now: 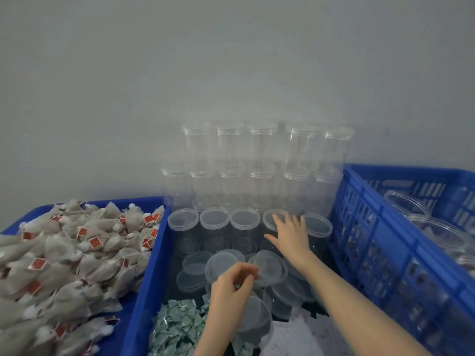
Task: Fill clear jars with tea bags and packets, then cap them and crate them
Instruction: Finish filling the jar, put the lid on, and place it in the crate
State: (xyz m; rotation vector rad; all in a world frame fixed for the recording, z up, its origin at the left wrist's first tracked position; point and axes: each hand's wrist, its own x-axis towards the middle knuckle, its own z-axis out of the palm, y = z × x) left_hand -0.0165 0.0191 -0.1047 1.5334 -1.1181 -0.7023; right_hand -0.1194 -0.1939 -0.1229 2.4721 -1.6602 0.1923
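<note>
Five capped clear jars lined up in the middle blue bin, loose lids piled just in front. Right hand spread wide, reaching over the fourth jar; left hand curled, pinching a lid's edge. Probably light, thin-walled, slippery: best gripped around the body below the cap. Tea bags heaped left, green packets near.

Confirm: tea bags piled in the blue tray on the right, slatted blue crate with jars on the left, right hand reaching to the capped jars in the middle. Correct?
Not quite: the sides are swapped. The head view shows the tea bags piled in the blue tray on the left, and the slatted blue crate with jars on the right. The rest holds: the right hand reaches to the capped jars in the middle.
</note>
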